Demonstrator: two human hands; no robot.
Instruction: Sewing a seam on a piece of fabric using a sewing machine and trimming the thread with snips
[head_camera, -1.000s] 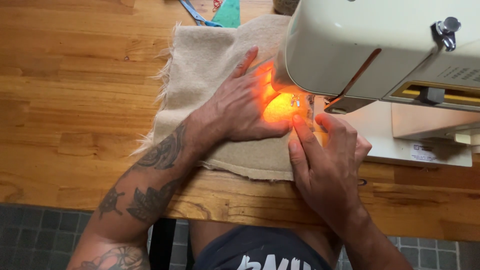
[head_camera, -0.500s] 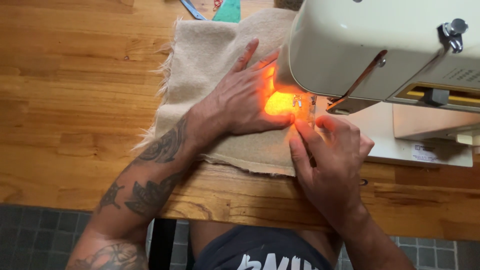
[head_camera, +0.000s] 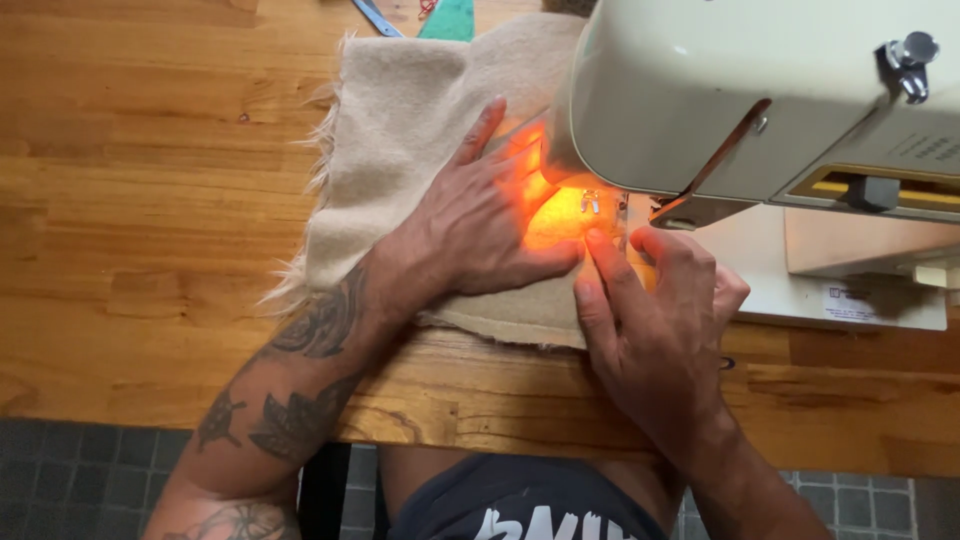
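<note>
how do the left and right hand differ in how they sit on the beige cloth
The left hand lies flat with fingers spread on the beige cloth; the right hand is bunched, fingertips pressing by the needle. The left reaches from the side, the right from the near edge. Both press the cloth beside the sewing machine.

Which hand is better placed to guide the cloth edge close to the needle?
Probably the right hand: its fingers lie on the beige cloth just before the presser foot. The left hand lies flat, further to the side.

Cloth (head_camera: 410, 130) on table (head_camera: 130, 200), under both hands, sewing machine (head_camera: 760, 90) at right.
</note>
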